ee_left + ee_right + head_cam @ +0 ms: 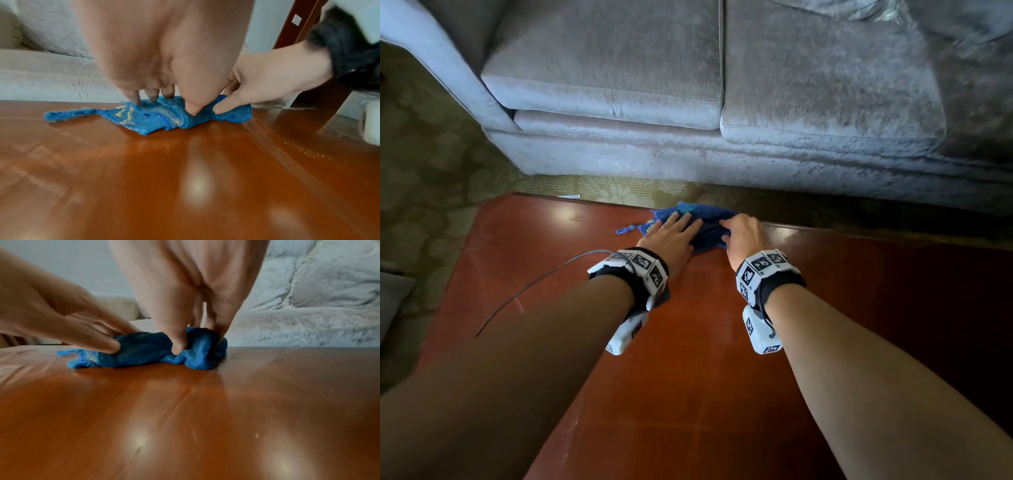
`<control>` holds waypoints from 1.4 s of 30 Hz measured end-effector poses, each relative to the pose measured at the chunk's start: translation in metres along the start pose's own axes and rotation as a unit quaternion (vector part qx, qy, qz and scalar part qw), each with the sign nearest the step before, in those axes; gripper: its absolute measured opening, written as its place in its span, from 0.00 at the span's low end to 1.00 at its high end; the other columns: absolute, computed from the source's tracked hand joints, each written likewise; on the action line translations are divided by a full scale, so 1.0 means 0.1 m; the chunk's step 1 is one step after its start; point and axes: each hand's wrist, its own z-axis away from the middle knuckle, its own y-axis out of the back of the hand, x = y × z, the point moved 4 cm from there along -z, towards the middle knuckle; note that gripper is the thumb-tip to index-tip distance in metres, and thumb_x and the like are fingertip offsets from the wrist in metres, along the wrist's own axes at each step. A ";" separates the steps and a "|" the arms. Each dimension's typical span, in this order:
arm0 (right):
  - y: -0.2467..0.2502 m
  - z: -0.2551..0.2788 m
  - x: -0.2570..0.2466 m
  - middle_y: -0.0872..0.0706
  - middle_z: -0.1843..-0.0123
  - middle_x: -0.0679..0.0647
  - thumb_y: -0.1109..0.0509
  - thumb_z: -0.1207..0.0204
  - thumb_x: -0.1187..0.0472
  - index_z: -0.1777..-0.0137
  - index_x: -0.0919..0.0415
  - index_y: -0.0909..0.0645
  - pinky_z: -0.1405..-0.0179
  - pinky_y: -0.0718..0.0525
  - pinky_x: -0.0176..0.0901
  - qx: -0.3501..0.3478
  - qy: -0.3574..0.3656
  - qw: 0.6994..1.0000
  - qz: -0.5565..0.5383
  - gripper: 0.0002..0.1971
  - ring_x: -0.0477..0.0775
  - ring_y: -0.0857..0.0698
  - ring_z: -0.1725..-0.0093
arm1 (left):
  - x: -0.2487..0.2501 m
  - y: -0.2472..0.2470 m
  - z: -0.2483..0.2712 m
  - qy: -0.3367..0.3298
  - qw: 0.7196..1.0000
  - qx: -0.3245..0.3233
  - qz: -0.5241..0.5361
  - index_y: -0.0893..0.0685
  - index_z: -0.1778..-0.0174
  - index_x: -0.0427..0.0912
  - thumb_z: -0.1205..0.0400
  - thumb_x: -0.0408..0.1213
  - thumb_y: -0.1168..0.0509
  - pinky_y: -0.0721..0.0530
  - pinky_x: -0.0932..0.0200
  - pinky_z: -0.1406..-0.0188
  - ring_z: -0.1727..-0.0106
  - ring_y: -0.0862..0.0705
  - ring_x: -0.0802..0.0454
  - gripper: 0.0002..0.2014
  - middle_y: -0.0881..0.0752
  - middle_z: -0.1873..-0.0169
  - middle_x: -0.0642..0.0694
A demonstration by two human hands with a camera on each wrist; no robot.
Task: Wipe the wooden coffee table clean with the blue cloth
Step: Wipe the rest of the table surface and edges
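Note:
The blue cloth lies bunched at the far edge of the reddish wooden coffee table, near its middle. My left hand lies flat on the cloth's left part, fingers straight and pressing down. In the left wrist view its fingertips and thumb push into the cloth. My right hand grips the cloth's right part. In the right wrist view its thumb and curled fingers pinch a fold of the cloth. A frayed strip of the cloth trails to the left.
A grey velvet sofa stands just beyond the table, with a narrow strip of patterned carpet between them. A grey cable arcs from my left wrist band over the table's left side. Pale crumbs lie on the table at the right.

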 end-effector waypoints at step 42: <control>0.13 0.37 2.01 0.38 0.18 0.58 0.36 0.18 0.59 0.19 0.51 0.38 0.31 0.29 0.57 0.043 -0.168 0.984 0.032 0.28 0.72 0.31 0.30 | 0.92 -0.03 -0.01 -0.127 0.985 0.115 0.021 0.28 0.29 0.56 0.14 0.44 0.43 0.37 0.48 0.27 0.23 0.36 0.54 0.17 0.31 0.25 0.55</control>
